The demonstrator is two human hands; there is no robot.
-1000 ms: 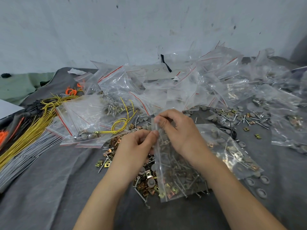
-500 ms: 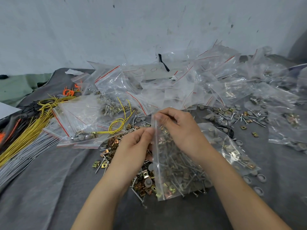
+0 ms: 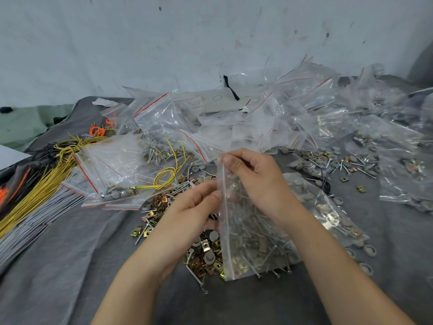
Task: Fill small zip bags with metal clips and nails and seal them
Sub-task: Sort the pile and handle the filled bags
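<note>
On the far left lie yellow wires (image 3: pixel 35 184) on the grey cloth (image 3: pixel 70 254). Our left hand (image 3: pixel 187 214) pinches the zip bag (image 3: pixel 248 233) at its mid edge; our right hand (image 3: pixel 255 174) pinches its top corner. The bag hangs upright over loose metal clips (image 3: pixel 203 256), holding nails. We judge sealing is underway; next, press along the zip strip.

view: single head-worn wide-angle camera | aim: forward and down across a grey cloth (image 3: pixel 70 266) toward a pale wall (image 3: pixel 164 43) | range: close, forearms entering from the bottom edge, edges bowed by the lens | overlap: no second view
</note>
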